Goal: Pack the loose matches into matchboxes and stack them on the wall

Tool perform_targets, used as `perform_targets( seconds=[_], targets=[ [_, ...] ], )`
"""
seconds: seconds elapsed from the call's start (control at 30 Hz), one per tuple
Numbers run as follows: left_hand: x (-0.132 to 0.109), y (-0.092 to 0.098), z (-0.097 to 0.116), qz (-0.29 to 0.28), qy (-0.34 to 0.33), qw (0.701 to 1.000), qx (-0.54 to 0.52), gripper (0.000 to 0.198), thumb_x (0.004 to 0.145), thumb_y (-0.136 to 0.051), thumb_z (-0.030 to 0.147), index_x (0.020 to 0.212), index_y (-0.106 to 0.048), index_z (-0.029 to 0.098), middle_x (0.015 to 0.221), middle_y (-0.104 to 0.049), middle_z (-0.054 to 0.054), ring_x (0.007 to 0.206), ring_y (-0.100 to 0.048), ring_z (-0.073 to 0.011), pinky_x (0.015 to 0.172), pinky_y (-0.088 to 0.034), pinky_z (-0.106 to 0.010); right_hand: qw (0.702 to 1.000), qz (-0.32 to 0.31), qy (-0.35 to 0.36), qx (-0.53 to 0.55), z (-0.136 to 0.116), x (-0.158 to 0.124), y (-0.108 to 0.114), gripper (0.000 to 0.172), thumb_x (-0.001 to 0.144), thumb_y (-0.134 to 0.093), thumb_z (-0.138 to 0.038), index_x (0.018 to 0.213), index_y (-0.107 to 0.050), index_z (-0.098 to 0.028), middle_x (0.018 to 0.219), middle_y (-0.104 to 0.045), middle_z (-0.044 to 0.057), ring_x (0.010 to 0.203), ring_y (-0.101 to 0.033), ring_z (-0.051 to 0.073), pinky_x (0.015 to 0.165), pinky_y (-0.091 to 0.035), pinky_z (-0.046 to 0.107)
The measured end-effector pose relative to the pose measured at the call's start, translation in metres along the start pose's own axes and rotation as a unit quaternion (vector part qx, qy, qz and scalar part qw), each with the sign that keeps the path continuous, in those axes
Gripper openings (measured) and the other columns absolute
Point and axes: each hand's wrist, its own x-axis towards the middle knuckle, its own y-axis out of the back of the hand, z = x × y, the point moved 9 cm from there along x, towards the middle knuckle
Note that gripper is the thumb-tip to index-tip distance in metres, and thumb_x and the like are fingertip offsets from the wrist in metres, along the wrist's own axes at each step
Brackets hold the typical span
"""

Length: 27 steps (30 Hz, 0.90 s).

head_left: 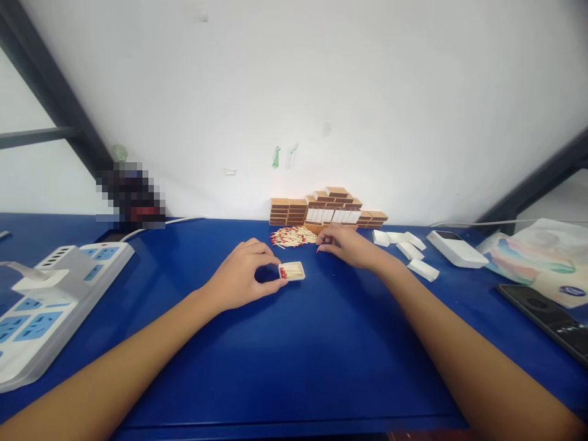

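My left hand (245, 274) grips a small white matchbox tray (301, 277) at its left end, thumb in front and index finger behind. Inside the tray lie several matches (292, 270), red heads toward the left. My right hand (342, 244) is at the right side of a loose heap of red-tipped matches (291, 236). Its fingers are pinched, and a red match head shows at the fingertips; the rest of that match is hidden.
Stacked brown matchboxes (288, 211) stand against the wall behind the heap. Several white trays (410, 250) lie at right, near a white device (457, 249), a plastic packet (533, 257) and a dark phone (546, 315). A power strip (87, 306) occupies the left.
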Motion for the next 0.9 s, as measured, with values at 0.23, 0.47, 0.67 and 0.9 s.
perform_targets(
  seconds=[0.23,0.47,0.67,0.9],
  targets=[
    [0.0,0.0,-0.001,-0.002,0.003,1.0,0.011,0.023,0.089,-0.076,0.042,0.104,-0.079,0.025,0.1,-0.073,-0.004,0.096,-0.063,-0.0227,0.092,-0.05,-0.043,1.0,0.017,-0.017,-0.012,0.006,0.001,-0.001,0.011,0.094,-0.057,-0.024,0.09,-0.065,-0.018,0.094,-0.062,0.008,0.085,-0.056,0.02,0.077,-0.043,0.032],
    [0.001,-0.001,-0.011,0.001,0.012,1.0,0.019,0.024,0.09,-0.075,0.043,0.104,-0.078,0.024,0.101,-0.073,-0.005,0.097,-0.062,-0.0228,0.093,-0.05,-0.043,0.999,0.051,-0.016,0.003,0.005,0.001,0.0,0.016,0.094,-0.059,-0.033,0.094,-0.065,-0.018,0.091,-0.062,0.007,0.082,-0.055,0.02,0.076,-0.043,0.033],
    [0.001,-0.002,-0.015,0.0,0.015,1.0,0.018,0.023,0.09,-0.075,0.044,0.102,-0.078,0.024,0.1,-0.073,-0.005,0.095,-0.062,-0.0225,0.091,-0.051,-0.041,0.999,0.023,-0.041,-0.002,0.013,0.001,-0.005,0.017,0.094,-0.059,-0.033,0.088,-0.065,-0.018,0.096,-0.064,0.009,0.083,-0.058,0.02,0.074,-0.043,0.032],
    [0.002,0.004,-0.026,0.004,0.046,0.998,0.039,0.025,0.091,-0.073,0.044,0.101,-0.077,0.022,0.102,-0.073,-0.005,0.097,-0.062,-0.0234,0.09,-0.051,-0.041,0.999,0.03,-0.016,-0.016,0.007,0.0,-0.009,0.021,0.095,-0.061,-0.038,0.084,-0.062,-0.019,0.093,-0.066,0.009,0.085,-0.058,0.022,0.075,-0.043,0.032]
  ],
)
